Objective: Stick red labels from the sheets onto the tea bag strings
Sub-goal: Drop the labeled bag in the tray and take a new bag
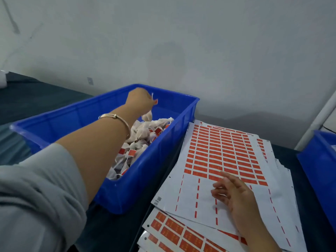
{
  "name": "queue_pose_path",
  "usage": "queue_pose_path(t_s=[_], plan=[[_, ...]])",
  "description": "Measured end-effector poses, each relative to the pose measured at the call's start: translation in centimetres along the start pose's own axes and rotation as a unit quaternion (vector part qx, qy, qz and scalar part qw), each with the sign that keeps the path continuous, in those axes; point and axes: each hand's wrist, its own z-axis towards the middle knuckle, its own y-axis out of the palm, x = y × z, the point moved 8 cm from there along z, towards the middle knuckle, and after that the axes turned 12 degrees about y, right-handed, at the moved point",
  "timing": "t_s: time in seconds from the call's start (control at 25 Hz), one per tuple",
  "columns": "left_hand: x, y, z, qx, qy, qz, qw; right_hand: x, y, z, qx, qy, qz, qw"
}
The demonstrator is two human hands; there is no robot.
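surface: dark table point(45, 99) | on it: blue bin point(145, 179), label sheets point(200, 206), second blue bin point(320, 160)

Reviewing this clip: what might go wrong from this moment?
The left hand holds a tea bag by its string above the blue bin; a loose grip might drop it untagged among the labelled bags. The right hand rests on the top label sheet, which could slide off the uneven stack.

Bin left, label sheets right, on the counter point(112, 231).
The bin point(127, 193) holds tea bags point(145, 131) and lies just beside the stacked sheets point(227, 160); a second bin point(320, 160) sits at the counter's right edge.
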Motion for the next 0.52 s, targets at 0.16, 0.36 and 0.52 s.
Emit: queue_pose_path(t_s=[0.16,0.36,0.52], plan=[[-1.5,3.4,-1.1,-0.051,-0.003,0.056,0.997,0.5,0.4,0.3,-0.012,0.015,-0.019,1.000],[3.6,3.7,-2.0,-0.037,0.046,0.017,0.998,0.5,0.1,0.1,-0.001,0.022,-0.022,1.000],[12.1,7.8,-6.8,-0.061,0.134,-0.082,0.986,-1.1,-1.4,-0.3,0.074,0.028,-0.001,0.997]])
